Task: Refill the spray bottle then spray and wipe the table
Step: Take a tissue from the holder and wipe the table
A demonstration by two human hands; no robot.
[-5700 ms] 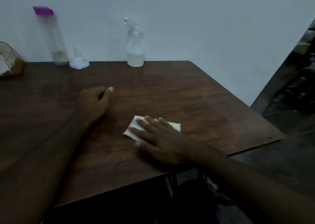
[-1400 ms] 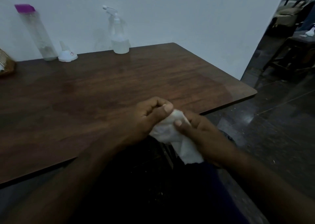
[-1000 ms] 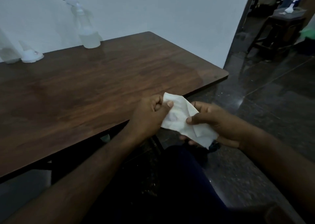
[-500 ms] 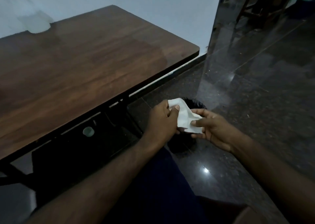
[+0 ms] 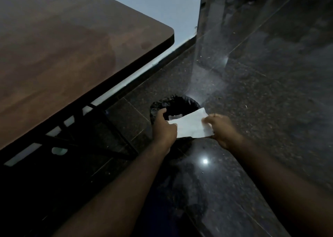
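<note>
A white tissue [image 5: 191, 127] is stretched between both my hands, just above a small bin lined with a black bag [image 5: 177, 104] on the floor. My left hand [image 5: 164, 127] pinches the tissue's left corner. My right hand [image 5: 220, 128] pinches its right edge. The brown wooden table [image 5: 63, 53] fills the upper left of the view, with only its right corner showing. The spray bottle is out of view.
The table's dark metal frame [image 5: 100, 128] runs under its near edge, left of the bin. A white wall [image 5: 162, 6] ends at a corner beside the table. Dark polished stone floor [image 5: 261, 92] spreads to the right and front.
My view has swung down and right, away from the tabletop. Both hands have carried the tissue off the table and spread it flat over the bin.
</note>
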